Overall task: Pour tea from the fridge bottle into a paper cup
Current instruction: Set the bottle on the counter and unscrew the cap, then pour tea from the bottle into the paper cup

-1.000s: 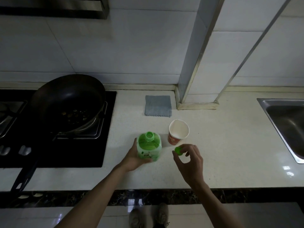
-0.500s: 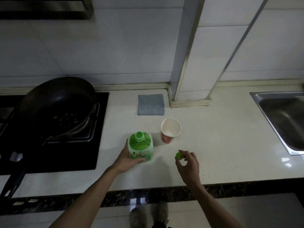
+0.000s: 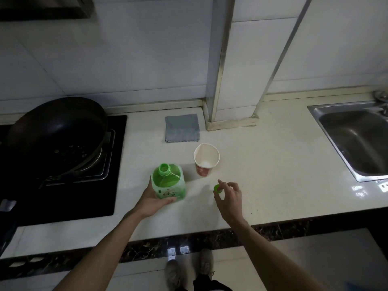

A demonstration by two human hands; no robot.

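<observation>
Lowered toward the counter (image 3: 273,185), right hand (image 3: 230,196) pinches the green cap (image 3: 218,189) — left hand (image 3: 154,201) grips the upright bottle (image 3: 169,182).

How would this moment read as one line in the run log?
stage: cap off, pouring not started | left hand: grips upright green plastic tea bottle | right hand: pinches small green bottle cap | white paper cup: empty, upright

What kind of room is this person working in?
Most likely a home kitchen: a dark wok sits on a gas stove, a steel sink is set into the pale countertop, and the walls are tiled.
</observation>
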